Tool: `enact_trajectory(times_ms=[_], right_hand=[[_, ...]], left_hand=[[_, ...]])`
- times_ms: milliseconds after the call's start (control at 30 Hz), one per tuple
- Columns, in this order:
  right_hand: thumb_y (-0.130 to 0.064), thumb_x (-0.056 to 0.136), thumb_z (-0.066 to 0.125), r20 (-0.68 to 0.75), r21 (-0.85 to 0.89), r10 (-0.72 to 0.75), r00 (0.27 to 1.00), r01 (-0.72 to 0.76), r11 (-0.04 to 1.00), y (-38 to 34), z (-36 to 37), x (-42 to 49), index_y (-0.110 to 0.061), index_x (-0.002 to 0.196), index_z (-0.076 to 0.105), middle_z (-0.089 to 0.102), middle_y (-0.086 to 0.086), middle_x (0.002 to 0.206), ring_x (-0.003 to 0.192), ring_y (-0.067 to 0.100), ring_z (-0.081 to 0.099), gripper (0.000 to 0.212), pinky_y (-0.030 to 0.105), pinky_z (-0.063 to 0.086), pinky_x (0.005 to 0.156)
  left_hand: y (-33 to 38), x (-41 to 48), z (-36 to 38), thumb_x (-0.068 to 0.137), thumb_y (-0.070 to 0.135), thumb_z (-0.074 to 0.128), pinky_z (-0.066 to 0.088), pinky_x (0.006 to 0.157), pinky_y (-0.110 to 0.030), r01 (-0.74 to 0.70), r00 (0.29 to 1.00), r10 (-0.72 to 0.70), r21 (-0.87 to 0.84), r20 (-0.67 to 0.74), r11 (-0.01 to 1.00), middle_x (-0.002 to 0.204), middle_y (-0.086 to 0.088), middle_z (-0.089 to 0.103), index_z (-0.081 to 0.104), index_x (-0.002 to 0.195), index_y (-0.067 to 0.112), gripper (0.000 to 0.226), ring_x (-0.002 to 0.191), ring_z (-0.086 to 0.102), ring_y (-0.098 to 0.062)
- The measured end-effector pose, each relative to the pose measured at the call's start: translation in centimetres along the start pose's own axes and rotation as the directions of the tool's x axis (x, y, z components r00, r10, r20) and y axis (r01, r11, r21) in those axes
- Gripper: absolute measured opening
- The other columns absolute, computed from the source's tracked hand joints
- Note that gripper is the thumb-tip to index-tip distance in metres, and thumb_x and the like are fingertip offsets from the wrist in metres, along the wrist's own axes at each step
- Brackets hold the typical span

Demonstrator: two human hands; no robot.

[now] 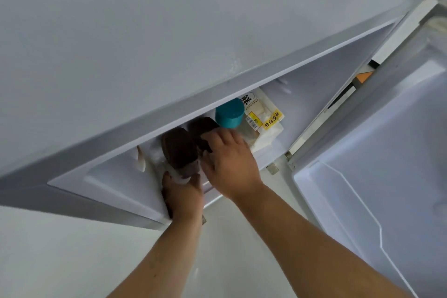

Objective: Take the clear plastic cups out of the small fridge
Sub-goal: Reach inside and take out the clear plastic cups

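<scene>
I look down over the top of a small white fridge [169,43] with its door [387,152] swung open to the right. Two clear plastic cups with dark brown contents stand side by side inside. My left hand [183,197] is shut around the base of the left cup [177,150] from below. My right hand [229,162] covers the right cup [202,128], fingers curled around its side. The fridge's top edge hides the upper parts of both cups.
A bottle with a teal cap [229,112] and a wrapped bread pack with a yellow label [263,121] sit to the right of the cups inside the fridge. A pale floor [72,261] lies below. The open door's inner liner fills the right side.
</scene>
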State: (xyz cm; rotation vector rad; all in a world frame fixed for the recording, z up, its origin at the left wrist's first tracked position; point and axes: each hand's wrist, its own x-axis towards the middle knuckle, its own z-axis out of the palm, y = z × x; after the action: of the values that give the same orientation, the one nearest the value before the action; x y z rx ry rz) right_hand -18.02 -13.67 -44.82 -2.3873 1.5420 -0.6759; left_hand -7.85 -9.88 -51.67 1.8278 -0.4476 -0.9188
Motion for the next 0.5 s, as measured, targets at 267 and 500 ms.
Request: enact_trajectory(times_ms=[267,500], right_hand=[[-0.047,0.087,0.076,0.209,-0.202,0.255,0.944,-0.213,0.956,5.5,-0.2,1.0,-0.028,0.146,0.040,0.058,0.003,0.140,0.106,0.030,0.067,0.072,0.042,0.059,0.072],[-0.043,0.089,0.071,0.163,-0.195,0.133,0.978,-0.100,0.976,4.4,-1.2,-0.1,-0.026,0.144,0.043,0.060,0.001,0.132,0.093,0.027,0.069,0.064,0.034,0.053,0.057]], left_hand=[[-1.3,-1.2,-0.9,0.086,0.028,0.068,0.045,0.068,-0.028,-0.149,0.961,0.043,0.384,0.273,0.911,0.094,0.009,0.073,0.066,0.095,0.028,0.009,0.090,0.068,-0.016],[-0.1,-0.5,-0.2,0.084,0.040,0.078,0.051,0.070,-0.030,-0.643,0.765,0.366,0.588,0.530,0.491,0.116,-0.003,0.066,0.063,0.118,0.022,0.041,0.094,0.069,-0.022]])
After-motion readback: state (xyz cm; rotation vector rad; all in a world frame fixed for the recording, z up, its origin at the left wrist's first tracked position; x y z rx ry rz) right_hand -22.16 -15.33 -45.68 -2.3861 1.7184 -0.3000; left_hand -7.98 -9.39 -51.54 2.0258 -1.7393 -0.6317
